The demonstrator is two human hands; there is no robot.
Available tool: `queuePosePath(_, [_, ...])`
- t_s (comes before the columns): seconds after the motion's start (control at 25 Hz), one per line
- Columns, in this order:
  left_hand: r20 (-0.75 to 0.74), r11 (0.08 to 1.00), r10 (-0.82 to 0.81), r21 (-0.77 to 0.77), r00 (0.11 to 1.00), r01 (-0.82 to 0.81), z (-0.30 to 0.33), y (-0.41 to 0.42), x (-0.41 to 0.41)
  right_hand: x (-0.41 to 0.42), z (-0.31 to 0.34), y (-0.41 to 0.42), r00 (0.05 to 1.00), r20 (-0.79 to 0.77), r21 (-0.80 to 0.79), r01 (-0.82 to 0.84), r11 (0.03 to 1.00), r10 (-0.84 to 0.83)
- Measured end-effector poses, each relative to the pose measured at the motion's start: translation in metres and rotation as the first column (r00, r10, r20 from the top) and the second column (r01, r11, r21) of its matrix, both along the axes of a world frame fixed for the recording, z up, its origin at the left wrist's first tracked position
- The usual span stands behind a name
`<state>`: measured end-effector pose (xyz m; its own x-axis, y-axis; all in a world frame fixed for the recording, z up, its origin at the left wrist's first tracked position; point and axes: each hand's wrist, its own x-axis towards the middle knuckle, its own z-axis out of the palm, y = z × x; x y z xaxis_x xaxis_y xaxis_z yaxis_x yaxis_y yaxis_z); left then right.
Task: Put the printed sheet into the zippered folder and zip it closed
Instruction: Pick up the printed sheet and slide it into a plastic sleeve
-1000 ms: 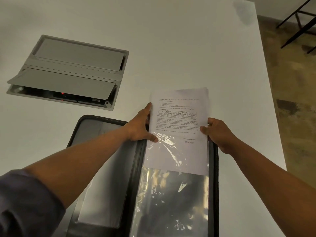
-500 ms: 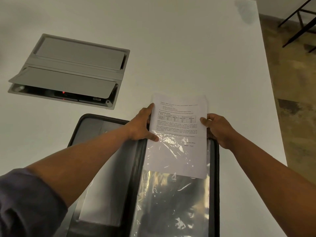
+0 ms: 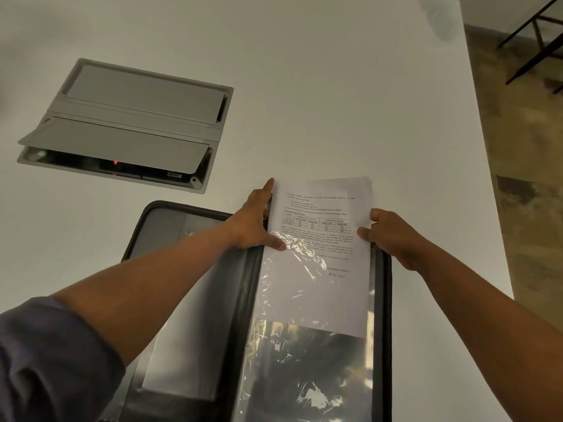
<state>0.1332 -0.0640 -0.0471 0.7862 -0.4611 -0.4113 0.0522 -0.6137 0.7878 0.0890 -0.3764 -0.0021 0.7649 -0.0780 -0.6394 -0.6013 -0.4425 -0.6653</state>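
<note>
The black zippered folder (image 3: pixel 384 300) lies open on the white table, its right half covered by a clear plastic sleeve (image 3: pixel 307 376). The printed sheet (image 3: pixel 320 239) is partly inside that sleeve, with its top part sticking out past the folder's far edge. My left hand (image 3: pixel 254 225) holds the sheet's left edge, thumb laid on the sleeve over the paper. My right hand (image 3: pixel 393 236) pinches the sheet's right edge with thumb on top. A white pad sits in the folder's left half (image 3: pixel 182 345).
A grey flip-lid cable box (image 3: pixel 128 123) is set into the table (image 3: pixel 335 102) at the far left, its near flap raised with a red light inside. The table's right edge runs close to the folder; black chair legs (image 3: pixel 536 38) stand on the floor beyond.
The sheet has slid toward me, deeper into the clear sleeve, and less of it sticks out past the folder's far edge. Both hands kept their hold and came slightly closer.
</note>
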Motion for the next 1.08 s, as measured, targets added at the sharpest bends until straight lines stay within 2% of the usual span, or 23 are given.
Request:
queuePosePath(0.24, [0.005,1.000,-0.007,0.007,1.000,0.007,-0.002,0.001,0.000,0.014,0.002,0.003,0.984,0.022,0.147,0.172,0.974,-0.177])
queuePosePath(0.4, [0.007,1.000,-0.005,0.001,1.000,0.005,-0.003,0.002,0.001,0.033,0.006,0.009,0.965,-0.013,0.170,0.261,0.950,-0.263])
queuePosePath(0.72, [0.016,1.000,-0.002,-0.003,1.000,0.002,-0.005,0.000,0.000,0.017,0.002,0.005,0.986,0.066,0.076,0.146,0.986,-0.152])
queuePosePath(0.92, [0.012,1.000,-0.012,0.009,1.000,0.012,-0.004,0.001,-0.001,0.000,0.004,0.005,0.999,0.022,0.074,0.038,0.997,-0.040])
queuePosePath(1.08, [0.032,1.000,-0.019,0.021,0.999,0.018,-0.004,0.000,-0.001,0.008,0.009,0.005,0.997,0.010,0.102,0.078,0.992,-0.079])
